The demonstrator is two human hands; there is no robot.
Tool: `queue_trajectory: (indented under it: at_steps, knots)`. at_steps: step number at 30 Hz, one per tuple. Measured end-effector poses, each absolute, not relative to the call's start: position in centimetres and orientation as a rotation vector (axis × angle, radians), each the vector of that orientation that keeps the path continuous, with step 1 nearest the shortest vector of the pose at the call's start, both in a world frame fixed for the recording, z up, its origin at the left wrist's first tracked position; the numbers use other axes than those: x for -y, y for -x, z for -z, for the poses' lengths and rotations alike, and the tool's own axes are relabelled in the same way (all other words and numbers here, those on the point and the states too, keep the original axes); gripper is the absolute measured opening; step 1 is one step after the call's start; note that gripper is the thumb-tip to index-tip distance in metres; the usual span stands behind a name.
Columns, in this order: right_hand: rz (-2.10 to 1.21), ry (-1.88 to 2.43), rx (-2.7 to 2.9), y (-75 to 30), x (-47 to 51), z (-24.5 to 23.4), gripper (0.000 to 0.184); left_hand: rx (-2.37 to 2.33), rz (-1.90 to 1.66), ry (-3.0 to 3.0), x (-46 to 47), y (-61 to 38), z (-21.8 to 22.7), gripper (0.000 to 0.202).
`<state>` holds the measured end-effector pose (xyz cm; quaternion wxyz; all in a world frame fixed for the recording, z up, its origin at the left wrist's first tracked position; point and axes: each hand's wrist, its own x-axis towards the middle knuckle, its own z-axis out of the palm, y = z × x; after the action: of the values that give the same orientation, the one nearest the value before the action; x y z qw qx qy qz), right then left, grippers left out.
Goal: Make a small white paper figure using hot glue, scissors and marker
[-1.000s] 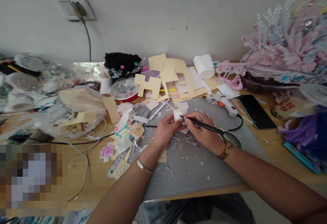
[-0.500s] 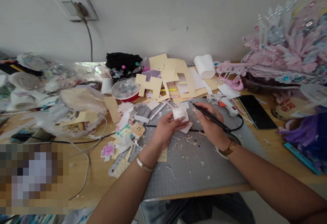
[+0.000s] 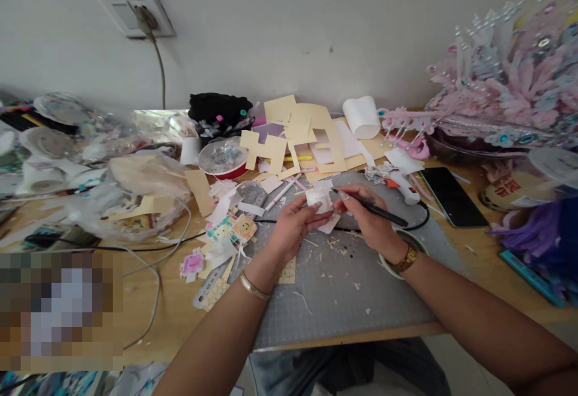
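Between the fingers and thumb of my left hand is a small white piece, box-like, perhaps of paper; its exact kind I cannot make out. My right hand grips a slim black pen, its tip pointing left beside the white piece. Whether the tip touches it is too small to tell. Both hands are above a grey cutting mat strewn with scraps. Close to my left hand lie small coloured paper figures and a white marker.
Cut cream card pieces are heaped at the back by a white roll. A glue gun, a phone and a lidded cup stand right. A cluttered plastic bag and loose cables lie left.
My right hand has brought the pen left and slightly lower, so its tip is now at the white piece. My left hand still holds that piece, turned slightly.
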<state>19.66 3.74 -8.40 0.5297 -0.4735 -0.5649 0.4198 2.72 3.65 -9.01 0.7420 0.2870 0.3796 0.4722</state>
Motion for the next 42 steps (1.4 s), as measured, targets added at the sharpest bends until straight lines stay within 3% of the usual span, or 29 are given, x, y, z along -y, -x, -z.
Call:
queue_trajectory:
  at_steps: [10,42]
  knots:
    - [-0.689,1.192,1.593,-19.18,-3.34,8.54,0.004,-0.840,-1.020,-0.611,-3.62,-2.74,8.89,0.035]
    - [-0.546,1.227,1.697,-19.14,-3.17,8.50,0.006,-0.855,-1.032,-0.624,-3.53,-2.83,8.87,0.039]
